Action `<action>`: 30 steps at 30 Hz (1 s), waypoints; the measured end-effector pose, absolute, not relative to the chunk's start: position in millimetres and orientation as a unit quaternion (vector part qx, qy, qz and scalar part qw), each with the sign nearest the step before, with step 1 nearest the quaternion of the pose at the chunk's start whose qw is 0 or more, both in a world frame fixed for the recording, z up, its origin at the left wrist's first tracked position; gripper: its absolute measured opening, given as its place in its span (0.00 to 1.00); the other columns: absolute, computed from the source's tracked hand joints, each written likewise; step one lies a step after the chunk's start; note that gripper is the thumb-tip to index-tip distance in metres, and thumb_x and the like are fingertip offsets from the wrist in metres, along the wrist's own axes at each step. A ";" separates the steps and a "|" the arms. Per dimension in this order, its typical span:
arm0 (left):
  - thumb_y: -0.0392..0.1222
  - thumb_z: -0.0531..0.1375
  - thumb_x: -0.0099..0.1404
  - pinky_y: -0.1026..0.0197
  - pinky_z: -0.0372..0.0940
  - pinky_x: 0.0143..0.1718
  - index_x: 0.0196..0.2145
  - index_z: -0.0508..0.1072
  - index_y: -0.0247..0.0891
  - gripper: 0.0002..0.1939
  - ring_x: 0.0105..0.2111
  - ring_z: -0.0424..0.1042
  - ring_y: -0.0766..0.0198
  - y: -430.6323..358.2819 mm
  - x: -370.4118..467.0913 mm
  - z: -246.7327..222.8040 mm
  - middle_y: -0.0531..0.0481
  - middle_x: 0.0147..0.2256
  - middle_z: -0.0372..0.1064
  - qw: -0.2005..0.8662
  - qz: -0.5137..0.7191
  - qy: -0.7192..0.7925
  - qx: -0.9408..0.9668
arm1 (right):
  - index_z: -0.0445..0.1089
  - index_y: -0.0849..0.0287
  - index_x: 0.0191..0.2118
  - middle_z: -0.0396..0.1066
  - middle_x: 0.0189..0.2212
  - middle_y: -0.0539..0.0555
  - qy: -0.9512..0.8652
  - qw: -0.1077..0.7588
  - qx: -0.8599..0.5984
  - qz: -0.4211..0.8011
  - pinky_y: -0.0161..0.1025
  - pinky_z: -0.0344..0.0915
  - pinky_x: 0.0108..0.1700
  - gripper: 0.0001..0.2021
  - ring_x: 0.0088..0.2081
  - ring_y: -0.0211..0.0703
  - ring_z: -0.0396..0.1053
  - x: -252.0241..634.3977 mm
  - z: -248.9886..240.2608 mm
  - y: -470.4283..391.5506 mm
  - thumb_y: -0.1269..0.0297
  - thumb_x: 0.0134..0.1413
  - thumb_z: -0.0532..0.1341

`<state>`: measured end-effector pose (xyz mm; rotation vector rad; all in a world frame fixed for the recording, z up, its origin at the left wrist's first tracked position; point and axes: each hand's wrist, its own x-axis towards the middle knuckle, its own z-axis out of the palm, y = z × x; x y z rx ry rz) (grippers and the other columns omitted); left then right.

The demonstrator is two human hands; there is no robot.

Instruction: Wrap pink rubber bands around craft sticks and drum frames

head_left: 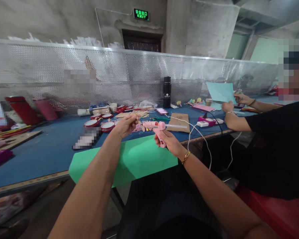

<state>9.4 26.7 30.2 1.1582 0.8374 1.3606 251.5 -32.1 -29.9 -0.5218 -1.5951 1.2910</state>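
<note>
My right hand (171,142) is wrapped round the handle of a pink hot glue gun (151,125), with a clear glue stick (178,126) jutting from its back end. The gun's nozzle faces left, toward my left hand (126,126). Closed in a pinch, that hand holds a small pale, stick-like piece (139,120) close to the nozzle; whether the two touch I cannot tell. Beneath both hands, a green sheet (144,159) hangs over the table's front edge. Small red-rimmed drums (107,126) lie just beyond my left hand, near a heap of wooden sticks (137,114).
A black bottle (167,93) stands by the perforated metal screen (139,66). Brown cardboard (180,119) and a power strip (209,122) with white cords lie at right. There a co-worker holds a light-blue sheet (220,93) and scissors. Red bottle (22,111) at left.
</note>
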 end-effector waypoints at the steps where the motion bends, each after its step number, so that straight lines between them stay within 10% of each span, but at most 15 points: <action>1: 0.33 0.67 0.63 0.77 0.64 0.20 0.31 0.75 0.32 0.04 0.21 0.69 0.75 26.6 9.3 30.1 0.54 0.23 0.70 0.551 0.575 0.353 0.491 | 0.70 0.59 0.33 0.68 0.27 0.51 -0.656 0.491 -0.215 0.532 0.37 0.63 0.30 0.29 0.27 0.36 0.65 251.5 -30.0 -32.1 0.33 0.54 0.60; 30: 0.33 0.67 0.62 0.76 0.65 0.21 0.34 0.76 0.31 0.03 0.21 0.70 0.74 30.4 7.5 27.3 0.53 0.23 0.70 0.563 0.565 0.349 0.492 | 0.70 0.59 0.33 0.68 0.27 0.51 -0.649 0.492 -0.212 0.541 0.37 0.65 0.30 0.29 0.27 0.36 0.65 251.3 -33.1 -30.0 0.32 0.53 0.60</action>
